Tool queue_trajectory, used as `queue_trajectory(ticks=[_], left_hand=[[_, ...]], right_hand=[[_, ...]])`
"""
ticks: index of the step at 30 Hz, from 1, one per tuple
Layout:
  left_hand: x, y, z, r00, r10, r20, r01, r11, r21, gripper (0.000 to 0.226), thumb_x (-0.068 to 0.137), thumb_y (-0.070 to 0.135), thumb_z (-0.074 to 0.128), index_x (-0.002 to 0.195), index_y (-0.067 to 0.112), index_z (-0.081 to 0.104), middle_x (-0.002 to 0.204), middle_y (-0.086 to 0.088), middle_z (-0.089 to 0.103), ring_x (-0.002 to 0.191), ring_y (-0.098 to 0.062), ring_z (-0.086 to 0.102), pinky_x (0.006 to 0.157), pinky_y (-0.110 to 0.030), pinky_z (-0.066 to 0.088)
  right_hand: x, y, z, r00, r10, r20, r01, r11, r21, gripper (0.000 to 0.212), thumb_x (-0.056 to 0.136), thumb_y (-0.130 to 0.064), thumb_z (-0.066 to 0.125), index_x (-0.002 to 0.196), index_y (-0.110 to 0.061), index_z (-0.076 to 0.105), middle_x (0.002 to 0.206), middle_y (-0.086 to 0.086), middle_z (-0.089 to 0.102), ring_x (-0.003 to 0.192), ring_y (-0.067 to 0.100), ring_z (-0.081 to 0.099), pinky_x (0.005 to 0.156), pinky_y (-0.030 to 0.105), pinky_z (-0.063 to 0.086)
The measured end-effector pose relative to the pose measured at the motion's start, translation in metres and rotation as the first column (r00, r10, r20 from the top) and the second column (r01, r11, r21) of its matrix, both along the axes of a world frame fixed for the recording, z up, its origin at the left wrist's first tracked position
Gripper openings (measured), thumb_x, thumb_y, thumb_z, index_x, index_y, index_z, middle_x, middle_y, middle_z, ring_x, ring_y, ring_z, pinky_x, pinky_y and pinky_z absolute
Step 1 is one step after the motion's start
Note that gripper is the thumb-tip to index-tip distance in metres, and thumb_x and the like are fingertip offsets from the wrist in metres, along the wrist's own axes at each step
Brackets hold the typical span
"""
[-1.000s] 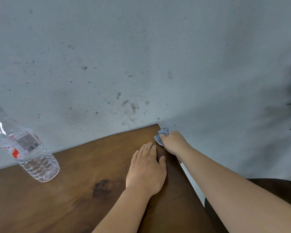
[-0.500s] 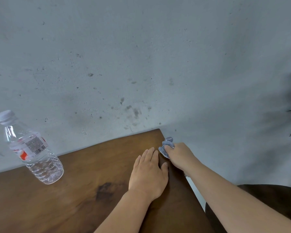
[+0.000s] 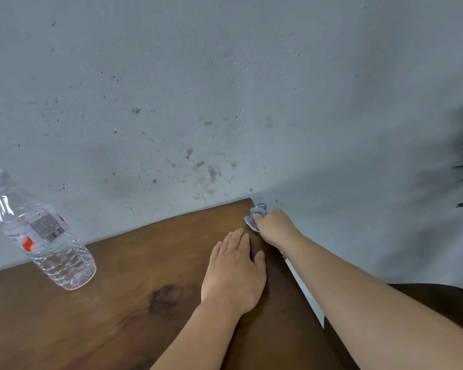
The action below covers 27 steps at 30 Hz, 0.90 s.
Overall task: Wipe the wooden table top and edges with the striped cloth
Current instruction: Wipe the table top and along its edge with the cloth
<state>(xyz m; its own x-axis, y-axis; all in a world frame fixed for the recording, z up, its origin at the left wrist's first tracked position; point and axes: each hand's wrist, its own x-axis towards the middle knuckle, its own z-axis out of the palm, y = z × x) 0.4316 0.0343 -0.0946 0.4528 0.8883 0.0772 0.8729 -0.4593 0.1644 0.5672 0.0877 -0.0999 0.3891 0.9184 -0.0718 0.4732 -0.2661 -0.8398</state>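
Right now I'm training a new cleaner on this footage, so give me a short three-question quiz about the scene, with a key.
1. True or false: the left hand lies flat on the wooden table with straight fingers.
2. Which hand grips the striped cloth? A) left B) right C) neither
3. Fill in: the cloth sits at the table's far ____ corner, by the wall.

Key:
1. True.
2. B: the right hand is curled round the bunched cloth.
3. Right. The water bottle stands upright, well apart on the left side of the table.
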Motion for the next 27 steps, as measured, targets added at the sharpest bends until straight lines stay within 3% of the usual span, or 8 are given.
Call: queue_trajectory(ticks=[8, 14, 17, 20, 27], left_hand=[[-0.003, -0.006, -0.002, 1.000, 0.006, -0.011, -0.006, 1.000, -0.018, 0.060, 0.101, 0.048, 0.017, 0.154, 0.021, 0.006, 0.161, 0.008, 0.000, 0.147, -0.007, -0.005, 0.120, -0.030, -0.002], [-0.001, -0.005, -0.003, 1.000, 0.018, 0.006, -0.018, 1.000, -0.001, 0.059, 0.101, 0.047, 0.017, 0.154, 0.020, 0.009, 0.161, 0.008, 0.004, 0.147, -0.007, -0.002, 0.121, -0.030, 0.001], [-0.001, -0.004, -0.004, 1.000, 0.022, 0.016, -0.022, 1.000, 0.000, 0.059, 0.102, 0.046, 0.019, 0.154, 0.020, 0.012, 0.161, 0.007, 0.006, 0.147, -0.007, 0.000, 0.121, -0.030, 0.002], [-0.002, -0.004, -0.004, 0.999, 0.025, 0.021, -0.025, 1.000, -0.003, 0.059, 0.102, 0.046, 0.019, 0.153, 0.020, 0.013, 0.161, 0.007, 0.007, 0.147, -0.007, 0.000, 0.121, -0.030, 0.003], [-0.004, -0.011, -0.002, 1.000, 0.008, 0.024, -0.008, 1.000, -0.022, 0.059, 0.102, 0.045, 0.021, 0.154, 0.020, 0.011, 0.161, 0.008, 0.005, 0.147, -0.006, -0.001, 0.120, -0.028, 0.000]], right_hand=[[0.000, -0.048, -0.013, 1.000, 0.019, -0.017, -0.018, 0.998, 0.063, 0.031, 0.100, -0.029, 0.046, 0.084, -0.008, 0.064, 0.074, 0.003, 0.057, 0.068, 0.017, 0.051, 0.054, 0.024, 0.034], [0.001, -0.023, -0.009, 0.998, -0.010, -0.054, 0.011, 1.000, 0.014, 0.036, 0.100, -0.033, 0.044, 0.102, -0.003, 0.063, 0.087, 0.008, 0.056, 0.075, 0.019, 0.051, 0.054, 0.026, 0.033], [0.000, -0.006, -0.002, 1.000, -0.015, 0.008, 0.015, 0.999, -0.036, 0.033, 0.103, -0.031, 0.041, 0.092, -0.005, 0.057, 0.087, 0.009, 0.051, 0.077, 0.021, 0.050, 0.059, 0.026, 0.034], [0.000, 0.000, 0.001, 0.999, -0.041, -0.014, 0.040, 0.998, -0.056, 0.030, 0.102, -0.031, 0.043, 0.102, -0.004, 0.056, 0.089, 0.010, 0.054, 0.080, 0.022, 0.051, 0.058, 0.027, 0.036], [-0.002, -0.034, -0.011, 1.000, -0.019, -0.013, 0.020, 0.999, 0.026, 0.039, 0.102, -0.033, 0.043, 0.106, -0.002, 0.065, 0.091, 0.008, 0.060, 0.081, 0.020, 0.055, 0.053, 0.023, 0.033]])
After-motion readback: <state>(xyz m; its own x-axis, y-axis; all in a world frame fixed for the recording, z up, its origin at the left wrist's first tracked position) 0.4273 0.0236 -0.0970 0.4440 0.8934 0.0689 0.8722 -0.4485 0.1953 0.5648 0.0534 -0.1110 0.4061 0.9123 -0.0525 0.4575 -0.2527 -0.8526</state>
